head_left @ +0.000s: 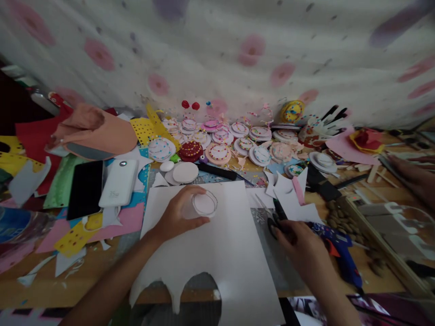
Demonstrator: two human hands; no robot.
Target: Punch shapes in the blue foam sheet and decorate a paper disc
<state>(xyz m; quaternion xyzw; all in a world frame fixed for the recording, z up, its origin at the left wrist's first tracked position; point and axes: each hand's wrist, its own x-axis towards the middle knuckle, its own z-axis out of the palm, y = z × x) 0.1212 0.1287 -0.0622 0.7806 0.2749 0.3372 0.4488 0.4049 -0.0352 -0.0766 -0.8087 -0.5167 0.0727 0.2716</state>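
My left hand (180,210) is curved around a small round, see-through cup (205,205), thumb and fingers on its sides. The cup stands on a large white sheet (234,244) whose near edge has rounded cut-outs. A thin dark ring shows around the cup's top; I cannot tell whether it is a rim or a drawn line. My right hand (301,242) lies right of the sheet, its fingers closed on the black handles of scissors (271,222). The blades point away from me, beside white paper scraps (288,192).
Several small decorated paper hats (217,154) stand along the back by the curtain. A phone (85,188) and a white power bank (118,183) lie left on coloured sheets. At right are a blue glue gun (343,253), a wooden-edged tray (384,244) and another person's hand (413,176).
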